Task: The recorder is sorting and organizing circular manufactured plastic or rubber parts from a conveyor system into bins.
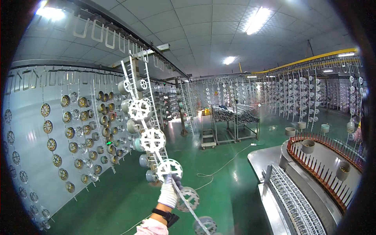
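Green floor (219, 188); gloved hand (169, 194) grips white rack (150, 129), slanting up-left.

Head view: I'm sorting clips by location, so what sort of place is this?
Probably a factory coating or painting line. An overhead conveyor carries hanging racks of white wheel-shaped parts, more loaded racks fill the hall, and the floor is glossy green. One gloved hand grips a rack.

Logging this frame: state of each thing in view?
Left hand: gloved, shut on rack.
Right hand: not in view.
Rack: hanging from overhead conveyor, tilted, loaded with white wheel parts.
White wheel part: hung on rack.
Ceiling lights: on.
Carts: parked, loaded.
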`<move>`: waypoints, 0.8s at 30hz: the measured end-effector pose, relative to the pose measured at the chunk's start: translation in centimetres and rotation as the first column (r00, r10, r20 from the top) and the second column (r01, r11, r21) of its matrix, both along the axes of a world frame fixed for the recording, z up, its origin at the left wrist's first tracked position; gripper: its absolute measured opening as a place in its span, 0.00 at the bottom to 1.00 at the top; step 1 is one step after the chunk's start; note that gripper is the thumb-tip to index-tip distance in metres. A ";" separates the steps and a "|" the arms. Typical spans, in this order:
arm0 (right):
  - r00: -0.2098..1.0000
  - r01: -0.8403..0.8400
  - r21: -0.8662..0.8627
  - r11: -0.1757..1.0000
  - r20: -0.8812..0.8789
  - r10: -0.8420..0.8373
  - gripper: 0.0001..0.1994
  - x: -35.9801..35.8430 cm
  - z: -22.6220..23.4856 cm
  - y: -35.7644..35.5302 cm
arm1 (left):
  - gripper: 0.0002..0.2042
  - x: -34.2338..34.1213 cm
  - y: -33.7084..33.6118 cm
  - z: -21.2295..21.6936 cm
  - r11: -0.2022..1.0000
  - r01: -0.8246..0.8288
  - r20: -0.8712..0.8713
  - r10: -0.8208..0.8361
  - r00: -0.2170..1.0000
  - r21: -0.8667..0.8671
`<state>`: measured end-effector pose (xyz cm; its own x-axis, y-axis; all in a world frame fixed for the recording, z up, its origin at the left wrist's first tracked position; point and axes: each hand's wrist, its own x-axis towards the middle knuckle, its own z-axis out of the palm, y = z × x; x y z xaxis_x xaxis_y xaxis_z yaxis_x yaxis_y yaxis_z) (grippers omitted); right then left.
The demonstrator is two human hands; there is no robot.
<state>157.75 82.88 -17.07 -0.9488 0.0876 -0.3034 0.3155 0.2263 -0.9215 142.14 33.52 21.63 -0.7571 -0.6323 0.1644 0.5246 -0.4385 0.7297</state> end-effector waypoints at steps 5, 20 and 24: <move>0.992 -0.001 0.232 0.973 -0.119 0.029 0.21 -0.2 2.3 -3.2 | 0.10 1.4 -9.7 5.8 0.966 -0.237 -0.017 0.237 0.971 -0.108; 0.963 -0.088 -0.094 0.992 -0.261 0.061 0.25 -6.0 -9.5 -12.8 | 0.11 5.6 -23.0 20.5 0.700 -0.539 -0.242 0.485 0.841 -0.469; 0.999 -0.035 -0.429 0.902 -0.049 0.016 0.15 -6.7 -12.5 -12.3 | 0.19 6.3 -23.2 16.5 0.673 -0.541 -0.151 0.548 0.822 -0.504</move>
<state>151.03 70.56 -29.59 -0.9621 -0.0663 -0.2647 0.2726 -0.1877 -0.9437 148.48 10.31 38.18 -0.3091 -0.7594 0.5725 0.5415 0.3543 0.7624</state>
